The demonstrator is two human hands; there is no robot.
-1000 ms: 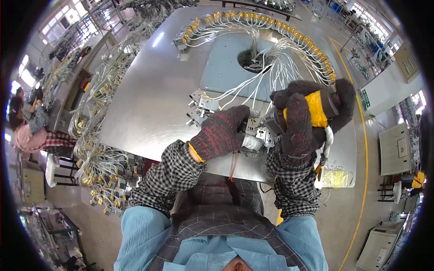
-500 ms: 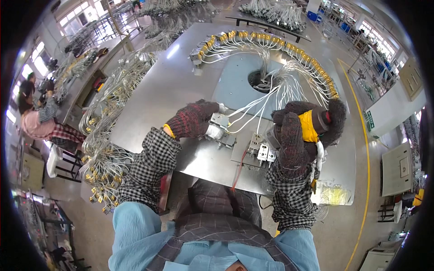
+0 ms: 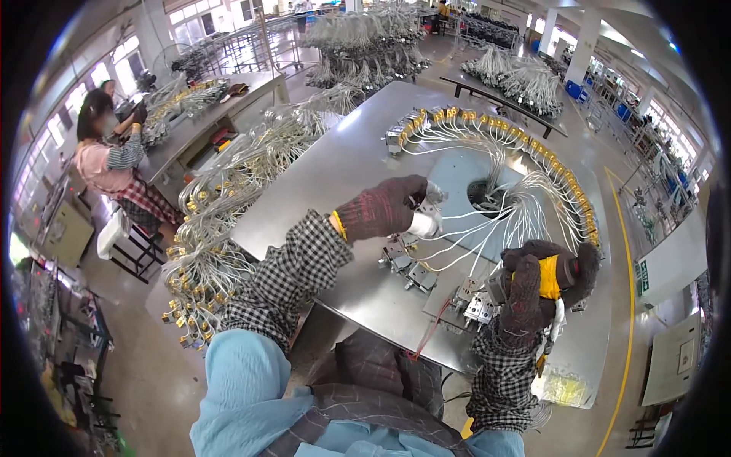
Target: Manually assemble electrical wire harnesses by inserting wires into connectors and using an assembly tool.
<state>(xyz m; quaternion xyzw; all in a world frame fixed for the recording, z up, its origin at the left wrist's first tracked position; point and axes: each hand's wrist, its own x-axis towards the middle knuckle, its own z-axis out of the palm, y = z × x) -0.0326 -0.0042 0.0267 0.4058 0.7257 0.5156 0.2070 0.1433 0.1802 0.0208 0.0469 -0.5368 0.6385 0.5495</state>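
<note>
My left hand [image 3: 384, 207], in a dark red knitted glove with white-wrapped fingertips, is closed above the steel table. Its fingers pinch the end of a white cable [image 3: 463, 216]; the very tip is hidden. Small metal clamp fixtures [image 3: 415, 276] sit just below that hand. My right hand [image 3: 525, 293], gloved too, wraps round a dark cylindrical power tool [image 3: 565, 272] with a yellow band. A white-wrapped hose hangs from it. Beside this hand stands a second group of metal fixtures [image 3: 478, 307], with a thin red wire [image 3: 431, 333] running to the table's front edge.
Yellow connectors [image 3: 525, 137] line a curved rack on the steel table [image 3: 327, 183]. White cables fan from a round hole [image 3: 481, 196]. A bundle of cables [image 3: 228, 198] lies at left. A co-worker [image 3: 106, 164] works farther left. A clear-and-yellow packet [image 3: 567, 388] lies near the right corner.
My left hand has lifted off the left fixtures and moved toward the hole, leaving them uncovered. My right hand keeps its grip on the tool beside its fixtures. The view has shifted.
</note>
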